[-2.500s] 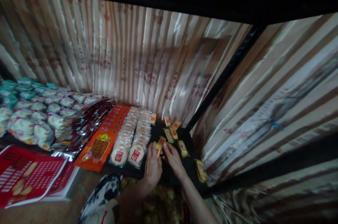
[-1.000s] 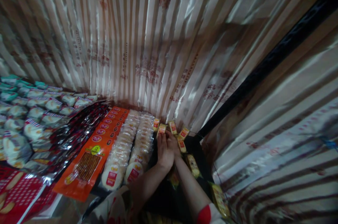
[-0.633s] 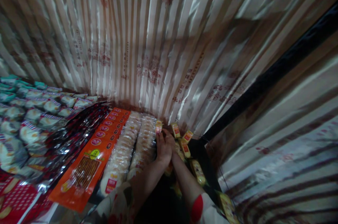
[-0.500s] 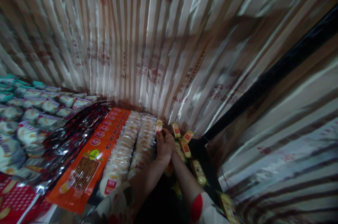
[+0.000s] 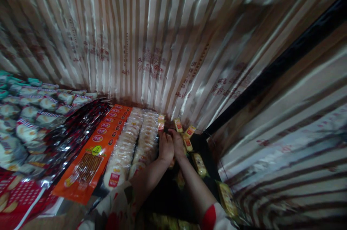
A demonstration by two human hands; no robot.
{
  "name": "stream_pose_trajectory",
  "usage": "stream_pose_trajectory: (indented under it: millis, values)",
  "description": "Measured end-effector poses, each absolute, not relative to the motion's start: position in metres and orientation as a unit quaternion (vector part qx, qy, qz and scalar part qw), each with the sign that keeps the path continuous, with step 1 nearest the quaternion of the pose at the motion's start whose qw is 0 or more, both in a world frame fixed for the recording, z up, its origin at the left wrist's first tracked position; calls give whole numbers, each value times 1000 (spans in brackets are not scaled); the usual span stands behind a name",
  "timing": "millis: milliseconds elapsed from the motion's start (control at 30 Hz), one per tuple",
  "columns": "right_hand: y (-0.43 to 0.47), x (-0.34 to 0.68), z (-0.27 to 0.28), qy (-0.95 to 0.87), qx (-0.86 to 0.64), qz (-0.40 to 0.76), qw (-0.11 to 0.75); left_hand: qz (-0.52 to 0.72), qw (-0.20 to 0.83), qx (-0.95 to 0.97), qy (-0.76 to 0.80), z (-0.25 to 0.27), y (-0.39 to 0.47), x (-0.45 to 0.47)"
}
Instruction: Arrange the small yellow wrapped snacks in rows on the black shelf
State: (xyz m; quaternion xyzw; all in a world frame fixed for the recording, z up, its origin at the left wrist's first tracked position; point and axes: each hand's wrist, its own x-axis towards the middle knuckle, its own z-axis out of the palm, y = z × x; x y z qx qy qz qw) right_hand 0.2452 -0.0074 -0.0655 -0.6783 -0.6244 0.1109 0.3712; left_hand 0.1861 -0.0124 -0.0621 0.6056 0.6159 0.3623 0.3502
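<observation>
My left hand (image 5: 166, 147) and my right hand (image 5: 177, 144) are side by side over a dark surface, wrists close together. The fingers of both are curled inward and partly hidden, so what they hold, if anything, does not show. Just beyond my left fingertips a small yellow packet with a red label (image 5: 161, 122) stands at the end of a row of clear-wrapped round pale biscuits (image 5: 147, 136). To the right of my right hand lie more small yellow packets, among them one by the cloth (image 5: 178, 125) and a tilted one (image 5: 190, 131).
An orange pack of stick snacks (image 5: 89, 165) lies left of the biscuit rows, beside dark shiny packs (image 5: 78, 132) and many white snack bags (image 5: 27, 129). Pleated printed cloth (image 5: 151, 42) hangs behind. A black pole (image 5: 271, 78) slants down at the right.
The left fingertips have drawn back from the small yellow packet, which stays at the end of the biscuit row. Both hands sit slightly nearer me, and the view has shifted a little.
</observation>
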Motion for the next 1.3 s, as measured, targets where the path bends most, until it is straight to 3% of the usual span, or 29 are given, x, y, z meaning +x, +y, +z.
stream_pose_trajectory:
  millis: [167, 400, 767, 967, 1300]
  values:
    - [-48, 255, -58, -611, -700, 84, 360, 342, 379, 591, 625, -55, -56, 170]
    - [-100, 248, -35, -613, -737, 83, 272, 270, 379, 648, 604, -45, -114, 159]
    - [-113, 225, -16, -649, -736, 133, 137, 209, 266, 722, 604, -39, -138, 138]
    - [-114, 231, -24, -655, -716, 188, 150, 188, 244, 733, 607, -35, -143, 128]
    - [-117, 235, -26, -644, -655, 271, 289, 302, 282, 728, 547, -9, -139, 128]
